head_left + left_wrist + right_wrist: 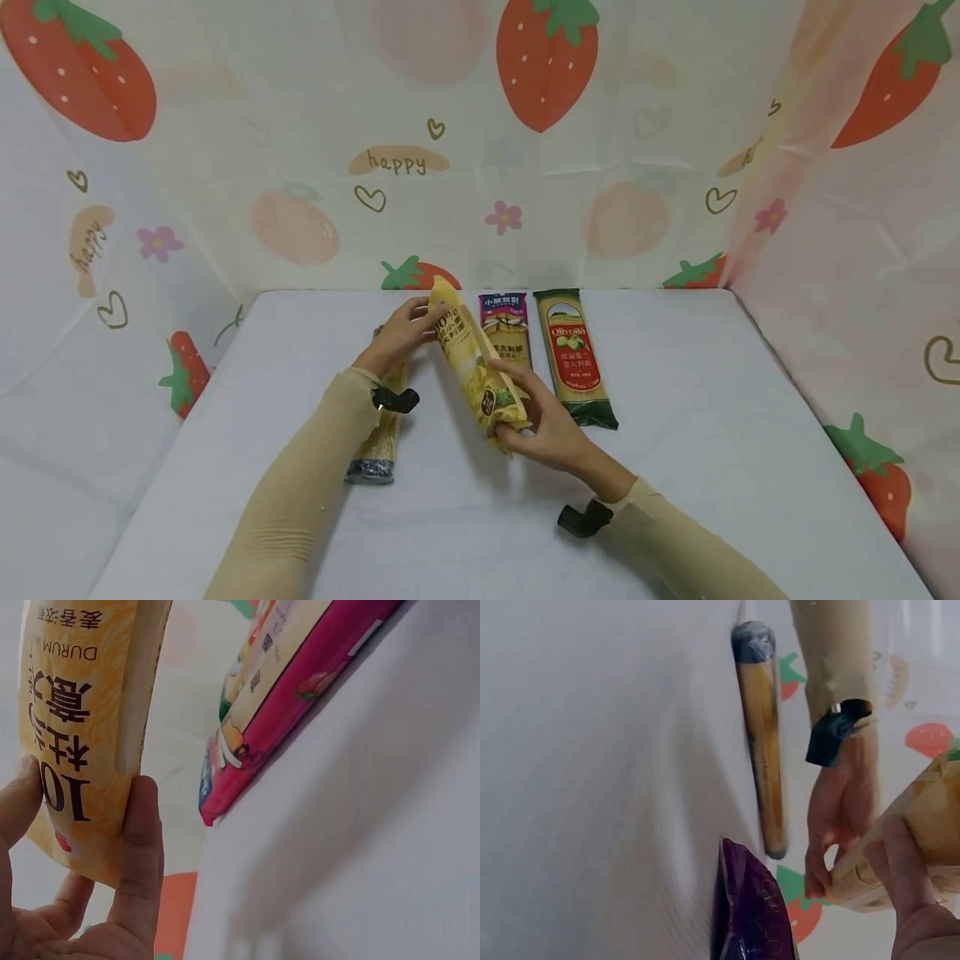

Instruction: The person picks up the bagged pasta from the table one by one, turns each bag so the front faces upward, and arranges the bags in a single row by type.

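Note:
A yellow pasta packet [480, 367] with dark lettering is held up off the table, tilted, between both hands. My left hand [401, 337] grips its far end, with thumb and fingers on opposite sides in the left wrist view, where the packet [82, 712] shows upside-down print. Around the near end, my right hand [551, 429] holds the packet; the right wrist view shows fingers [907, 862] along its side. Beneath my left forearm lies a clear spaghetti packet [378, 442] with dark ends, partly hidden by the wrist.
Behind the held packet lies a pink and purple pasta packet [506, 325], partly covered in the head view. To its right is a green and red Olivoila pasta packet [573, 358]. A white cloth covers the table [712, 467]; strawberry-printed curtains [465, 217] enclose its back and sides.

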{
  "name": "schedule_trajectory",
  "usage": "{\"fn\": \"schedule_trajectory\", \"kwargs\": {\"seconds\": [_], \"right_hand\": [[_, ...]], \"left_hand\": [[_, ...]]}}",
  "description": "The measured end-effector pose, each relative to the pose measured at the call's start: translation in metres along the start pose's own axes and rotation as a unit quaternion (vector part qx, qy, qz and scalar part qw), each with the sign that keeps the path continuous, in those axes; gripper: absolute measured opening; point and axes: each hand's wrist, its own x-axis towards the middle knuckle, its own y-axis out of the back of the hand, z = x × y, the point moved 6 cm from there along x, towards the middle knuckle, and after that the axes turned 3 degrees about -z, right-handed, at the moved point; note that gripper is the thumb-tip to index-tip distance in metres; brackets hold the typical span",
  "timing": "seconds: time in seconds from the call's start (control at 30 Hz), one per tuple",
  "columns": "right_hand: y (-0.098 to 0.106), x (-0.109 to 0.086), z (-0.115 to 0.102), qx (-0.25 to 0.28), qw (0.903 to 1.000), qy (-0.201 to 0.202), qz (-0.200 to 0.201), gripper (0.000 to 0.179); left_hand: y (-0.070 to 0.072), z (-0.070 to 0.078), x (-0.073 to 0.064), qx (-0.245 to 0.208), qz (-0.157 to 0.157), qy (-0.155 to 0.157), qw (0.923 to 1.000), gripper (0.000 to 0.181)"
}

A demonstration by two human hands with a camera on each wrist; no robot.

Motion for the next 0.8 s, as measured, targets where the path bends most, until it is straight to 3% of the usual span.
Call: {"fn": "schedule_trajectory", "kwargs": {"seconds": [0.17,0.4,0.53,0.8], "right_hand": [[0.003,0.0,0.0,0.014,0.9993,-0.011,0.033,0.084],[0.005,0.0,0.0,0.06,0.9963,-0.019,0.059,0.082],[0.003,0.002,-0.001,0.066,0.9955,-0.027,0.062,0.081],[0.003,0.004,-0.005,0.038,0.9965,-0.062,0.042,0.085]], "left_hand": [[-0.001,0.001,-0.002,-0.05,-0.036,0.012,0.998,0.069],[-0.004,0.003,-0.01,-0.117,-0.1,0.052,0.9867,0.068],[-0.005,0.002,-0.014,-0.14,-0.107,0.064,0.9821,0.074],[-0.004,0.002,-0.02,-0.145,-0.093,0.045,0.984,0.078]]}}
